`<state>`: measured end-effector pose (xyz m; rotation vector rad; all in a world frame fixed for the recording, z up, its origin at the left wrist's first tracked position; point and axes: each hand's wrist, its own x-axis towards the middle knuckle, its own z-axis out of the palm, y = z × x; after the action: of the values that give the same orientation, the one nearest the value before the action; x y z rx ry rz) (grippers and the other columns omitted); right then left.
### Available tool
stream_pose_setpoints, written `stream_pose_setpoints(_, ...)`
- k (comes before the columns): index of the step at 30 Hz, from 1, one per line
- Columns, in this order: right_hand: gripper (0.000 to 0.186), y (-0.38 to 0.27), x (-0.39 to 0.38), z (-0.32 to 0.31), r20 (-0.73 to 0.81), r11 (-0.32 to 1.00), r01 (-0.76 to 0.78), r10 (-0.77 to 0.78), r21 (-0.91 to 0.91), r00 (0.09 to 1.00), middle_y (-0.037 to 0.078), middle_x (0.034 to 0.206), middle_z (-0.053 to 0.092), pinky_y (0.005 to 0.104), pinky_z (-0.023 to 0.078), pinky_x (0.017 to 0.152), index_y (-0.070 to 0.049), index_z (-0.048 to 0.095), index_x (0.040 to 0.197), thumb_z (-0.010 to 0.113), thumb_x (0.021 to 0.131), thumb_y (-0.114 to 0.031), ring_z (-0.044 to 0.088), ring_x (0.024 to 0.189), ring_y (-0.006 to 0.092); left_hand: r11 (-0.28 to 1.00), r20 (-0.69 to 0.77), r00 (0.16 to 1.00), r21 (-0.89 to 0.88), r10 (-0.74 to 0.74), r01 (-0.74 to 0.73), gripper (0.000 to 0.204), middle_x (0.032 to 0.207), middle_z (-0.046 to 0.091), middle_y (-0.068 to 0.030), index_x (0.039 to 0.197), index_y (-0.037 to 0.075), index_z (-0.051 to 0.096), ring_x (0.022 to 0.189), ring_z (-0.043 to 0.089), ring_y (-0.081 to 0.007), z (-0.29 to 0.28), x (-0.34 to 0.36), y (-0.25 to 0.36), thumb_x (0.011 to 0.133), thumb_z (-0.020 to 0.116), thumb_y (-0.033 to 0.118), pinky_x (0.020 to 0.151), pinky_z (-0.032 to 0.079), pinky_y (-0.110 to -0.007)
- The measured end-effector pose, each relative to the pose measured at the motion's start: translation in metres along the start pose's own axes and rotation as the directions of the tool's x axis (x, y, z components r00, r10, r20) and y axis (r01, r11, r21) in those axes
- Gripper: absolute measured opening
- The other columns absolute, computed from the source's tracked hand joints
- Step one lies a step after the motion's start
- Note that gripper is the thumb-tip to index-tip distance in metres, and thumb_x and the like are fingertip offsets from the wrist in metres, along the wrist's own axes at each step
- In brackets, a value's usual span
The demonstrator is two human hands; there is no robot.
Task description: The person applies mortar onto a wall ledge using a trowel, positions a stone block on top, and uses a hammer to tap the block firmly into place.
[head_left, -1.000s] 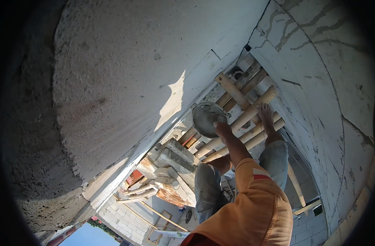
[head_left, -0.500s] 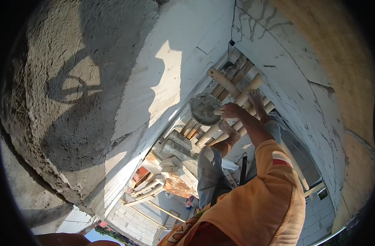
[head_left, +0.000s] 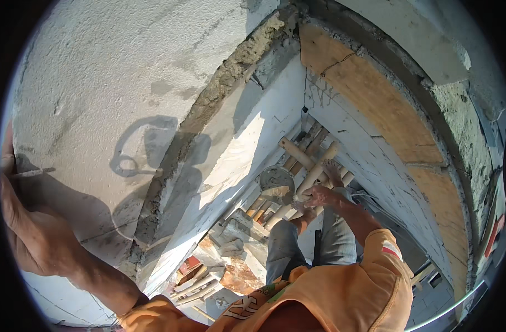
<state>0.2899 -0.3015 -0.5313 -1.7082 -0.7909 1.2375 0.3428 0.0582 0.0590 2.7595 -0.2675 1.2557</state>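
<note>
My right hand (head_left: 321,196) reaches down and is closed around the short pale handle of a trowel (head_left: 300,198). The handle sits at the right rim of a round dark bucket (head_left: 276,175) of wet grey mortar. A tan sunlit patch, perhaps the trowel's blade, shows over the mortar. My left arm stretches up along the far left. My left hand (head_left: 10,191) rests at the top of the pale wall block (head_left: 92,94), its fingers dim and partly cut off by the picture's rim. A thin pale piece lies beside it; I cannot tell what it is.
Bamboo poles and planks (head_left: 307,176) form a platform under my feet. Broken blocks (head_left: 236,243) are heaped left of my legs. A rough mortar seam (head_left: 225,83) tops the left wall; a wooden board (head_left: 369,88) lines the right wall.
My left arm has come into full view and reaches up the wall at left. The view has shifted up, showing more of the wall tops. My right hand stays beside the bucket.
</note>
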Motion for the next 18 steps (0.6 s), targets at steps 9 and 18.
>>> stream_pose_setpoints(9, 0.053, -0.327, -0.183, -0.083, -0.213, 0.988, -0.072, 0.100, 0.134, 0.972, 0.009, 0.098, 0.071, 0.0301, 0.049, 0.072, -0.004, 0.067, 0.126, 0.080, 0.080, -0.024, 0.060, 0.082, 0.0145, 1.000, -0.036, 0.999, 0.003, -0.026, 0.026, 0.017, 0.113, 0.070, -0.0225, 0.088, 0.000, 0.064, 0.109, 0.068, -0.0386, -0.004, 0.007, 0.025, 0.090, 0.071, 0.014, 0.100, 0.051, -0.049)
stream_pose_setpoints(18, 0.054, -0.586, -0.278, -0.175, -0.488, 0.966, -0.243, 0.171, -0.088, 0.856, 0.009, 0.093, 0.068, 0.0322, 0.051, 0.075, 0.000, 0.064, 0.128, 0.077, 0.080, -0.021, 0.060, 0.082, 0.0123, 1.000, -0.044, 0.999, -0.018, 0.021, -0.022, 0.018, 0.119, 0.067, -0.0229, 0.096, -0.003, 0.065, 0.116, 0.064, -0.0366, -0.002, 0.005, 0.029, 0.089, 0.070, 0.013, 0.105, 0.048, -0.048)
